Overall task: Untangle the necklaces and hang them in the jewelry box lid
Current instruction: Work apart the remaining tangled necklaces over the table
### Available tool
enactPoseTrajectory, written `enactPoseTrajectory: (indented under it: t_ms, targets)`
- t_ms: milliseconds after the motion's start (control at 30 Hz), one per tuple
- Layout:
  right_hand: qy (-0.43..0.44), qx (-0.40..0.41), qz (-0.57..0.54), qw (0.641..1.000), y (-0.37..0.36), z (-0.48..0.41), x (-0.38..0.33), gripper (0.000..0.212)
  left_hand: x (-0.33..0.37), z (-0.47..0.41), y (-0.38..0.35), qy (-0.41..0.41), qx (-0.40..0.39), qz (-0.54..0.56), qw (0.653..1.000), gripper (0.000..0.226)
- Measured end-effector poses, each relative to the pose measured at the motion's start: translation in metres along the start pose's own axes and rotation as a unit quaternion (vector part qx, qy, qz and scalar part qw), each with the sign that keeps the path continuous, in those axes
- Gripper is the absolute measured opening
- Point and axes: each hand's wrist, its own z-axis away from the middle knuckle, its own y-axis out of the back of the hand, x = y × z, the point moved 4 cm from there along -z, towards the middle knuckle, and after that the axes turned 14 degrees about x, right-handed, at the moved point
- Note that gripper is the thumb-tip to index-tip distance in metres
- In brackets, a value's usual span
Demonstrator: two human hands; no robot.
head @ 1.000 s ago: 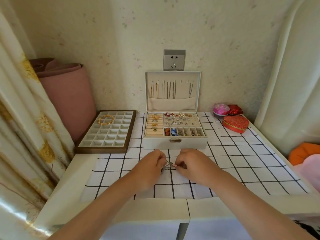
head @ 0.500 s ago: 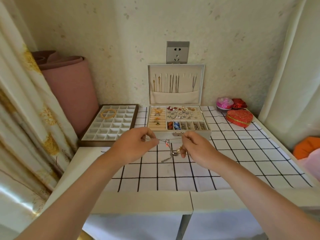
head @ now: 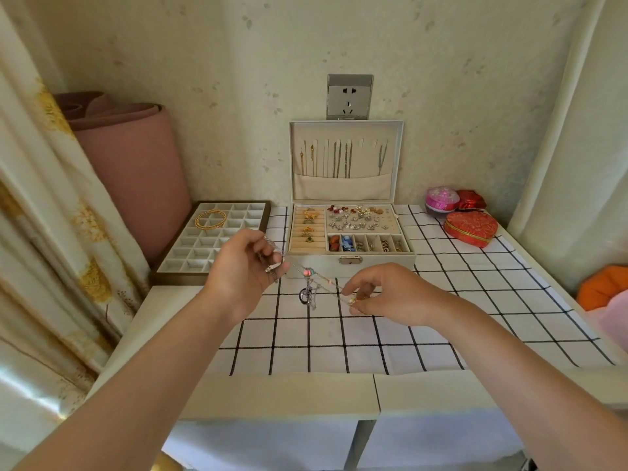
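A tangle of thin necklaces (head: 311, 287) stretches in the air between my hands, above the checked cloth. My left hand (head: 243, 270) grips one end, with chain looped round its fingers. My right hand (head: 384, 294) pinches the other end, lower and to the right. A small pink bead and a dark round pendant hang from the middle. Behind them stands the open white jewelry box (head: 350, 260). Its upright lid (head: 346, 130) has several chains hanging from hooks above a fabric pocket.
A compartment tray (head: 190, 253) with gold bangles lies left of the box. A red heart-shaped box (head: 470, 229), a pink round box (head: 441, 200) and a red wrapped item (head: 470, 200) sit at the back right. A rolled pink mat (head: 136, 171) and a curtain (head: 51, 198) stand left.
Both hands have lifted the tangle off the cloth and drawn apart, stretching the chains. My left hand rose further up and left; the pendant now hangs between them.
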Motion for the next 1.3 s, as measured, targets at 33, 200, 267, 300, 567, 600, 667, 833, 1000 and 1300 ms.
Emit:
enactPoseTrajectory:
  t_ms: [33,200,267,300,567,600,667,833,1000,1300]
  targets:
    - [-0.003,-0.002,-0.007,1.000,0.000,0.000,0.000,0.015,0.001,-0.001,0.002,0.011,0.003,0.025,1.000,0.035]
    - [-0.031,0.017,-0.015,0.999,0.002,-0.002,0.007,0.011,-0.003,-0.005,0.008,0.034,0.035,0.092,0.995,0.037]
    - [-0.043,0.015,0.018,0.999,0.004,-0.002,0.011,0.010,-0.005,-0.008,0.012,0.039,0.058,0.090,0.993,0.036]
    - [-0.046,0.012,0.045,0.998,0.005,-0.002,0.013,0.010,-0.006,-0.010,0.014,0.040,0.073,0.078,0.993,0.036]
    - [-0.049,0.069,0.278,0.957,0.016,-0.002,0.026,0.012,-0.012,-0.009,0.025,0.014,0.201,-0.043,0.979,0.026]
    - [-0.049,0.066,0.294,0.952,0.016,-0.002,0.026,0.011,-0.011,-0.011,0.027,0.011,0.196,-0.100,0.975,0.024]
    - [-0.049,0.048,0.301,0.951,0.014,-0.001,0.026,0.011,-0.012,-0.015,0.032,-0.020,0.164,-0.264,0.950,0.020]
    - [0.027,0.022,0.310,0.950,0.004,0.000,0.014,0.033,-0.017,-0.014,0.034,-0.190,0.066,-0.577,0.792,0.028]
    - [0.126,0.039,0.189,0.973,-0.017,0.000,-0.012,0.037,-0.016,-0.014,0.035,-0.253,0.062,-0.739,0.622,0.023]
    - [0.270,0.039,0.112,0.955,-0.074,0.005,-0.039,0.021,-0.024,-0.002,0.036,-0.308,-0.184,-0.731,0.581,0.015]
